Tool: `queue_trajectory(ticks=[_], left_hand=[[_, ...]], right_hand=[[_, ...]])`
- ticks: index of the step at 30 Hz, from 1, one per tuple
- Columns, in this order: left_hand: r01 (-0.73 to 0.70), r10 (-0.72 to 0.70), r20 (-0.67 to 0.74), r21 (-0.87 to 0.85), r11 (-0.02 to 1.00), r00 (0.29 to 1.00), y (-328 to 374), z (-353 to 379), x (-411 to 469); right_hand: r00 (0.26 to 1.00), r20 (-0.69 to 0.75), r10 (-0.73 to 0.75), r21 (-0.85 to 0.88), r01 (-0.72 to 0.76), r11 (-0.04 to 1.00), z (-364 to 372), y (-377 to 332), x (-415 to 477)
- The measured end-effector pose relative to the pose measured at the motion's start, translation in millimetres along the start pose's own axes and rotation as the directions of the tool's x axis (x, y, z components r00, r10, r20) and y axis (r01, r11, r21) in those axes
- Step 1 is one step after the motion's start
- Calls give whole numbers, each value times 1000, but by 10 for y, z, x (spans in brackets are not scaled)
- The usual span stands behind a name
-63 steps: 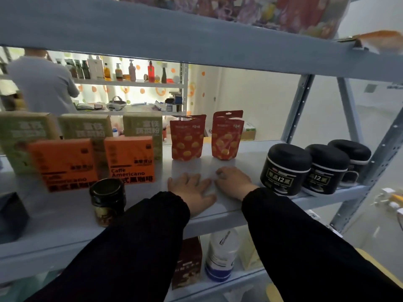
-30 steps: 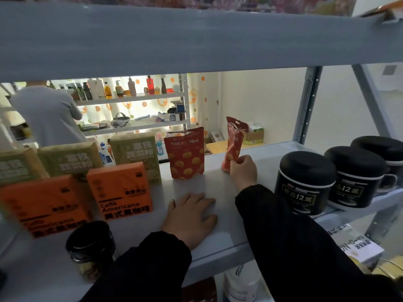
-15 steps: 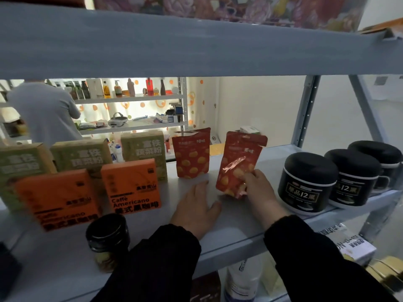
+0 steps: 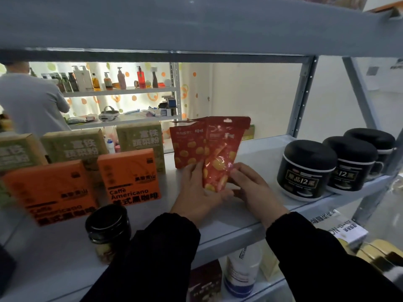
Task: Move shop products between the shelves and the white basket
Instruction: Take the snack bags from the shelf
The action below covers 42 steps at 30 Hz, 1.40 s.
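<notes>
The left grip (image 4: 196, 192) and right grip (image 4: 255, 190) both clasp a tilted red pouch (image 4: 220, 158) over the shelf (image 4: 239, 227), near its front edge. Bare shelf separates them from 3 black tubs (image 4: 305, 168) at the right end. A second pouch (image 4: 187, 147) stands behind.

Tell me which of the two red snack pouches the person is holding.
The front red pouch, tilted and overlapping the other: the left hand and right hand grip its lower end. The rear red pouch stands upright on the shelf.
</notes>
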<state>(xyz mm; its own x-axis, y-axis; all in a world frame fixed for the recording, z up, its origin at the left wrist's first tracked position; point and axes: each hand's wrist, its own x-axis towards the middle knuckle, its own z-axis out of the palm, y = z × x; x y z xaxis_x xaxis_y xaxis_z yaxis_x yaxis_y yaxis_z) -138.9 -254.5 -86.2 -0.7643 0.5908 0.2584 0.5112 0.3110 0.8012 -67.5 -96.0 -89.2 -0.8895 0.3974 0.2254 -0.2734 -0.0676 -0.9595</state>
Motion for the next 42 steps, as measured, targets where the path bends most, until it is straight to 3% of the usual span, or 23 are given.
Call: queue_trajectory(ticks=[3,7,11,17,23,29,36,42], left_hand=[[-47,45,-73,-27,999,996,-20,11,-1],[-40,22,-83,-225,973,996,-22,17,6],[-37,22,-53,-290,956,998,-53,40,11],[-58,16,-158,-266,962,987,-29,-14,13],[-49,11,-174,-215,975,985,17,-5,29],[-37,37,-9,-421,906,999,284,49,-222],[-79,150,144,-407,910,978,734,633,-788],[137,42,311,-529,838,949,764,1508,-1269]], right_hand=[[999,19,-30,-49,31,998,8,11,-11],[999,-11,-53,-191,50,980,5,57,84],[1000,14,23,-108,-22,994,-42,117,151],[998,17,-55,-89,56,994,-3,119,101],[997,-63,-45,-148,35,988,11,76,40],[989,-141,-34,-72,24,997,-37,-84,-480],[979,-201,20,47,-10,999,-562,-292,-1523],[929,-318,187,56,-178,982,-1242,-118,-2322]])
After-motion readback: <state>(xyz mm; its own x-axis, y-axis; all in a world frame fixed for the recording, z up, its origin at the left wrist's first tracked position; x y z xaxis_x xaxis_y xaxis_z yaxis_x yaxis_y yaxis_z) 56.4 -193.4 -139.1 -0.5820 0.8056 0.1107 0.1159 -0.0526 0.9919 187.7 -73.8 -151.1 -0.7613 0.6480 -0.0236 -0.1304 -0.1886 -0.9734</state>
